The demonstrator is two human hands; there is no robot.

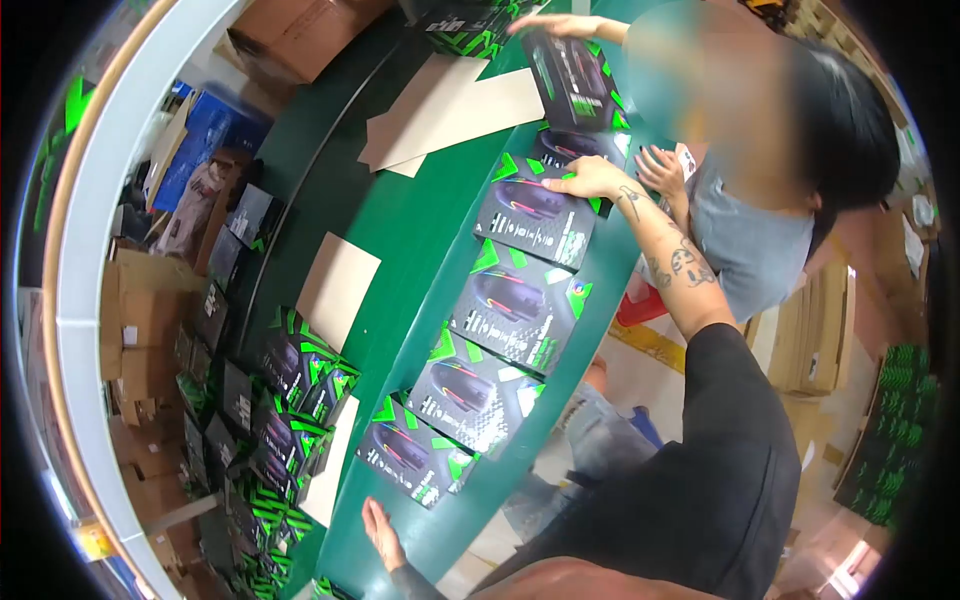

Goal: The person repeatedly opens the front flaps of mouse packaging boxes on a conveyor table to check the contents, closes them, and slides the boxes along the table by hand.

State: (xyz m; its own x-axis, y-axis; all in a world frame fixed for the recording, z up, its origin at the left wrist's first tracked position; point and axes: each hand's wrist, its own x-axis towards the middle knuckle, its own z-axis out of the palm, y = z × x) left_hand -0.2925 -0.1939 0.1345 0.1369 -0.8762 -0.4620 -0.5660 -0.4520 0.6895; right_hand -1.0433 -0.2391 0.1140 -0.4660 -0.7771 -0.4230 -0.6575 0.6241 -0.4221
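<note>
My right hand (592, 181) reaches forward and grips the upper right edge of a black-and-green computer mouse box (535, 222), its fingers lying over the top face. That box heads a row of similar ones lying flat along the green bench: a second mouse box (505, 300), a third mouse box (465, 390) and the nearest mouse box (410, 455). Near the front end of the row, my left hand (381, 534) hovers apart from the boxes, fingers stretched out and holding nothing.
A co-worker at the upper right tilts another mouse box (572, 85) with one hand. Pale cardboard sheets (450, 115) lie on the green bench (400, 250). Stacks of mouse boxes (290, 430) line the left side; cartons (150, 310) stand beyond.
</note>
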